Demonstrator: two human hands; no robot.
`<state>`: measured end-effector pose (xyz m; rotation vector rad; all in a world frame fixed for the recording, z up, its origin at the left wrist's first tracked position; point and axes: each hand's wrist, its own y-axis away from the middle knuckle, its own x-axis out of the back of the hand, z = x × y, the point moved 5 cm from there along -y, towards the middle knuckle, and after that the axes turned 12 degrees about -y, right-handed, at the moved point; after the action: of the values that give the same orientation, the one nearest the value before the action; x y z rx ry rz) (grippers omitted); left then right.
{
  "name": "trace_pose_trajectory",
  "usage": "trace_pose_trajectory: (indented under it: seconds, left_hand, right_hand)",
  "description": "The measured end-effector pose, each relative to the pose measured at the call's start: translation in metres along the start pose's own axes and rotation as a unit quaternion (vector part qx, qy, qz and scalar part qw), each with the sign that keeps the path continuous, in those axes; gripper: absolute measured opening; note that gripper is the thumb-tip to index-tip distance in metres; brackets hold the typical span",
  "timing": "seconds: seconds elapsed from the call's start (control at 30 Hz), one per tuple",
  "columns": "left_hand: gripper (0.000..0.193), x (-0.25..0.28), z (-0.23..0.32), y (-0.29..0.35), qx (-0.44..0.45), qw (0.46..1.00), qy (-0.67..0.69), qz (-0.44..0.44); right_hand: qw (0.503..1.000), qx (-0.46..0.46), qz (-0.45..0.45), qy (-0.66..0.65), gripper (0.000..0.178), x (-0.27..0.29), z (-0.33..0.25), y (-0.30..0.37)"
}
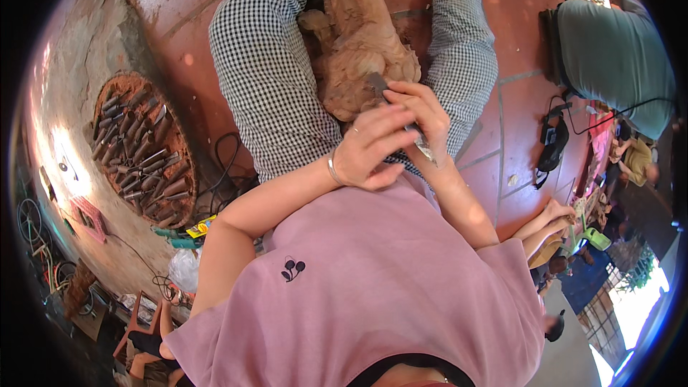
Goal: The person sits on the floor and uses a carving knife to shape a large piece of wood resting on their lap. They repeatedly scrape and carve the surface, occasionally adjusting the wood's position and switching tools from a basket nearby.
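My right hand (424, 116) is closed around a carving chisel (376, 83). Its dark end shows past the fingertips, close to the wood, and a shiny bit shows by the wrist; the middle is hidden in the grip. My left hand (369, 145), with a ring and a bracelet, hovers beside the right one. Its fingers are stretched out and a little blurred; whether it touches the tool I cannot tell. Between my legs in checked trousers (261, 72) lies a carved, reddish-brown wood piece (365, 46) with a rough, rounded surface.
On my left, a round tray (188, 204) of several chisels stands on a grey slab (97, 36). Nearby lie a dark cable (231, 161) and a plastic bag (185, 269). A green cushion (609, 57) and black power tool (552, 143) are at right. Other people sit farther off.
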<state>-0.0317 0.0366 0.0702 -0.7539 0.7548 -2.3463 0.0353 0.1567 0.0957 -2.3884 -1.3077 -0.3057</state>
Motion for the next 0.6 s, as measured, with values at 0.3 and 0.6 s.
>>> trace_pose_trajectory:
  seconds: [0.3,0.6]
  left_hand:
    - [0.051,0.011,-0.032,0.018,0.192,0.981,0.001,-0.016]
    - [0.053,0.012,-0.038,0.025,0.201,0.98,0.005,-0.01]
  right_hand:
    - [0.999,0.019,0.008,0.041,0.023,-0.016,-0.007,-0.013]
    - [0.999,-0.011,0.031,-0.021,0.019,-0.011,-0.017,-0.018]
